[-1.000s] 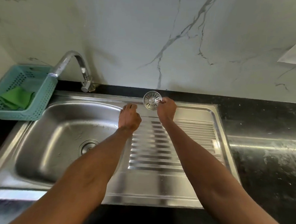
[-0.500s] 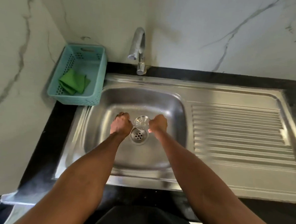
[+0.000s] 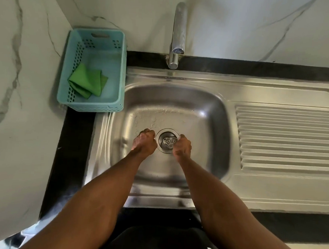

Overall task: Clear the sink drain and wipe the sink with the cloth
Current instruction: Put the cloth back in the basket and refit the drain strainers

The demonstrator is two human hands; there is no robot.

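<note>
A round metal drain strainer [image 3: 168, 142] sits in the drain hole at the bottom of the steel sink [image 3: 207, 130]. My right hand [image 3: 182, 147] is curled at the strainer's right edge, fingertips touching its rim. My left hand [image 3: 145, 142] rests as a closed fist on the sink floor just left of the drain, holding nothing. A folded green cloth [image 3: 87, 81] lies inside a teal plastic basket [image 3: 66, 76] on the counter to the left of the sink.
A chrome tap [image 3: 177, 34] rises behind the basin. The ribbed draining board [image 3: 286, 139] stretches to the right. Black countertop [image 3: 71, 147] frames the sink, with marble walls behind and to the left. Water drops lie on the sink floor.
My right hand carried the strainer from the back of the draining board down into the basin and onto the drain hole. My left hand moved down beside it. The view shifted left over the basin.
</note>
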